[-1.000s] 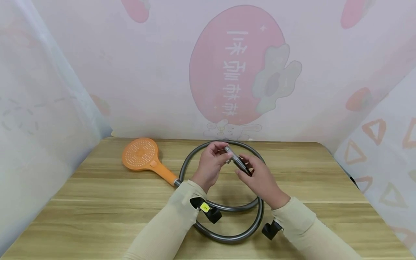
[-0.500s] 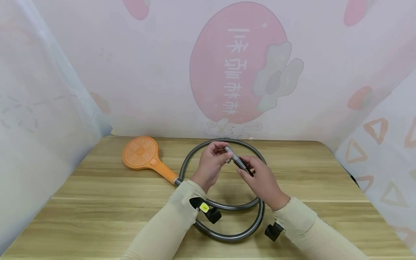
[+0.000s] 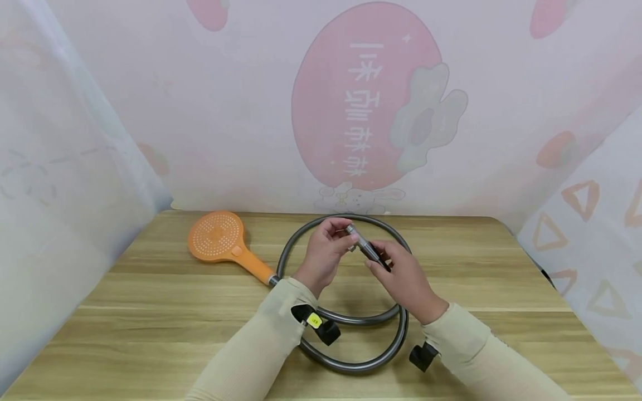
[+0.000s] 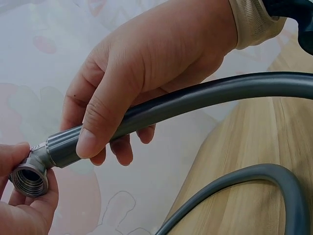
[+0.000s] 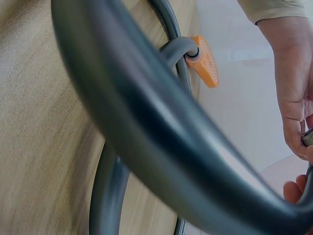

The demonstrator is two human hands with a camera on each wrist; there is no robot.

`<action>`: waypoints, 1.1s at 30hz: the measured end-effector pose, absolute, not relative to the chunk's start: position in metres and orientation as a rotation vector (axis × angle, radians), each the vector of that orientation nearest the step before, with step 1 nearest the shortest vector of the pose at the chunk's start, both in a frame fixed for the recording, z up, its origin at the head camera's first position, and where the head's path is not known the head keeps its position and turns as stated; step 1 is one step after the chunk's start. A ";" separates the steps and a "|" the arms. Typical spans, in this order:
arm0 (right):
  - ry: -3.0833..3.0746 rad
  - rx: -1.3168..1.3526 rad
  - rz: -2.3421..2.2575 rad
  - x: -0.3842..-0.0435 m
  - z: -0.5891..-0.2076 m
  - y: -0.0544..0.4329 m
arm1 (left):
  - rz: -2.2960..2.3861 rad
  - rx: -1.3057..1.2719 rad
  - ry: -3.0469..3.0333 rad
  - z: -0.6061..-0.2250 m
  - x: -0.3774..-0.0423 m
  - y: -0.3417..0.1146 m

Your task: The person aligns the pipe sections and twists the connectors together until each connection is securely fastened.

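Note:
My left hand (image 3: 321,256) pinches a silver metal elbow fitting (image 3: 354,233) between thumb and fingers above the table. In the left wrist view, the fitting's threaded round opening (image 4: 30,182) faces the camera. Its other arm meets the ribbed end sleeve (image 4: 64,146) of a dark grey shower hose (image 4: 210,95). My right hand (image 3: 406,281) grips the hose just behind that sleeve, thumb along the near side. At the hose's other end, an orange shower head (image 3: 217,236) lies on the table, its perforated face upward.
The hose lies in wide loops (image 3: 351,367) on the wooden table (image 3: 150,334), below and around my hands. A printed pale cloth backdrop (image 3: 241,111) rises behind the table's far edge. Black camera mounts (image 3: 423,356) sit on both wrists.
My right hand has shifted very slightly to the right. Both hands keep their holds, and the shower head stays where it was.

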State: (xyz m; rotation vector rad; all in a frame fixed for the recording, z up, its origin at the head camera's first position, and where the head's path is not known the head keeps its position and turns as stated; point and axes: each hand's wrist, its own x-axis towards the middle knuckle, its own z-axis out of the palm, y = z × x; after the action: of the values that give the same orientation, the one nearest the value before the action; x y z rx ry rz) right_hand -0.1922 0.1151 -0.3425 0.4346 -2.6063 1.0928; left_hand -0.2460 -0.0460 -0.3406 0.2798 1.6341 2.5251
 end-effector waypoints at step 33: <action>-2.632 0.443 1.116 -0.195 -0.340 0.116 | 2.448 0.317 1.712 -0.337 -0.250 -0.050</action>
State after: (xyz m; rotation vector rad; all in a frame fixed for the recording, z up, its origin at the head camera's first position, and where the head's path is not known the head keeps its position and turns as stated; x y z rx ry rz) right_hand -0.1945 0.1158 -0.3403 0.4430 -2.6316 1.1162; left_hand -0.2501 -0.0495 -0.3372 0.3166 1.7119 2.4483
